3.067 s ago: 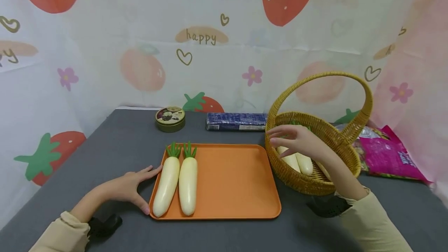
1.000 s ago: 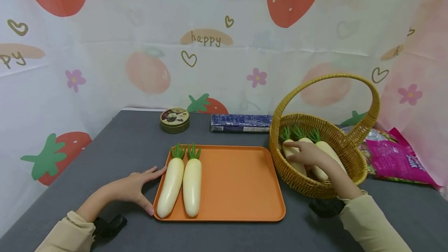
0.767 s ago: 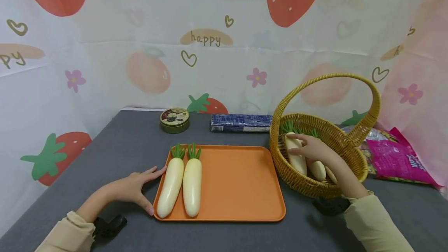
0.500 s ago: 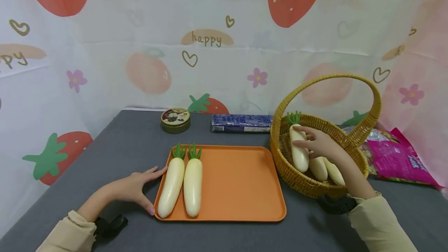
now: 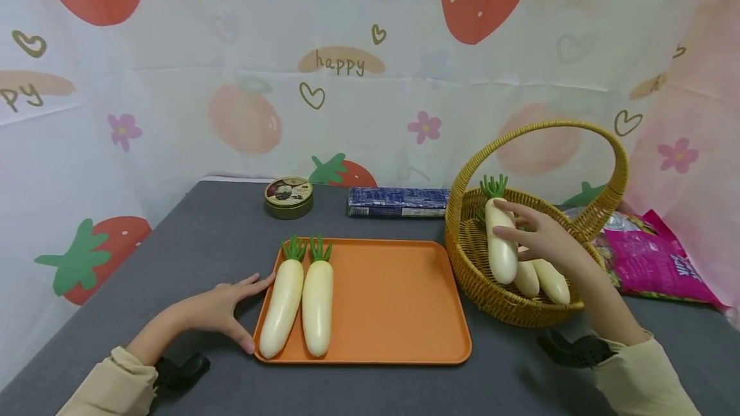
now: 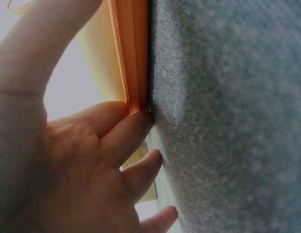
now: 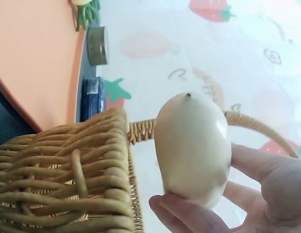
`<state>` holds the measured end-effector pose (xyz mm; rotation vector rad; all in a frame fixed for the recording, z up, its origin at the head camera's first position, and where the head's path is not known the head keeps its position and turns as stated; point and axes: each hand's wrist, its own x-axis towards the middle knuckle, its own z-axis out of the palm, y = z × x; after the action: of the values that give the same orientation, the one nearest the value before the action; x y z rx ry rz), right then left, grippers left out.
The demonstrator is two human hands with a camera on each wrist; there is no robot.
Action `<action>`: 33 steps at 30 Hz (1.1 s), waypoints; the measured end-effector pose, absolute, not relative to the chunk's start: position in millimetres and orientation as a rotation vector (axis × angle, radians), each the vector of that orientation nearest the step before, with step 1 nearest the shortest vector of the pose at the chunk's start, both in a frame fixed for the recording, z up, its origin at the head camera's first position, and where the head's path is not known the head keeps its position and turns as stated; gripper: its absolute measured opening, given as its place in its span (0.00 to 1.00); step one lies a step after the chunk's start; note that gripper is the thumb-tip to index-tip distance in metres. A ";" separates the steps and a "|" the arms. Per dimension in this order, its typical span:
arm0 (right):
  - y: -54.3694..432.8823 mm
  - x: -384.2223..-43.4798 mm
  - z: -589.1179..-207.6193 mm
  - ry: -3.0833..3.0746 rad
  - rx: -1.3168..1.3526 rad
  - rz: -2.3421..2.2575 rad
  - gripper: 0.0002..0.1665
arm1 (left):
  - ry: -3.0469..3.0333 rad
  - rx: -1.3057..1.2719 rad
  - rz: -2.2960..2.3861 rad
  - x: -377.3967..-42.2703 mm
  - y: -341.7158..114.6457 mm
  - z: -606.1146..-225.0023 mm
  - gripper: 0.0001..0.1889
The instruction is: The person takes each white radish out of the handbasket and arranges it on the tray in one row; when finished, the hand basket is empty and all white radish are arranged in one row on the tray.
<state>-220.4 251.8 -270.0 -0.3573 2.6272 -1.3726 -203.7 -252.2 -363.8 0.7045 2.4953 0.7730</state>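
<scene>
My right hand (image 5: 543, 238) grips a white radish (image 5: 500, 242) with green leaf stubs, held up inside the opening of the wicker basket (image 5: 491, 303). In the right wrist view that radish (image 7: 191, 145) points its rounded tip at the camera, above the basket's woven rim (image 7: 106, 179). Two more radishes (image 5: 552, 281) lie in the basket below the hand. My left hand (image 5: 216, 313), fingers spread, touches the left edge of the orange tray (image 5: 399, 300). Two radishes (image 5: 282, 307) lie side by side at the tray's left. In the left wrist view, fingertips (image 6: 140, 121) meet the tray's rim (image 6: 133, 58).
Behind the tray stand a round tin (image 5: 289, 196) and a blue packet (image 5: 399, 202). A pink bag (image 5: 653, 259) lies right of the basket. The basket's tall handle (image 5: 549, 126) arches over its opening. A printed cloth (image 5: 347, 114) hangs behind the grey table (image 5: 214, 230).
My right hand has reached into the basket, taken hold of a radish and lifted it up off the others. My left hand has stayed at the tray's edge.
</scene>
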 end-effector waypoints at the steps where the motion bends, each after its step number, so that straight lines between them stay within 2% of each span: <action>1: 251.8 -218.5 -269.8 2.634 -0.360 -1.367 0.41 | 2.496 0.705 0.773 -203.8 -252.2 -363.7 0.56; 33: 241.8 -162.2 -272.6 2.560 -0.393 -1.359 0.36 | 2.489 0.667 0.756 -203.8 -250.6 -362.6 0.57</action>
<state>-162.2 241.8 -272.6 -0.3934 2.5595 -1.3590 -203.8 -250.6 -362.6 0.6671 2.4894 0.7562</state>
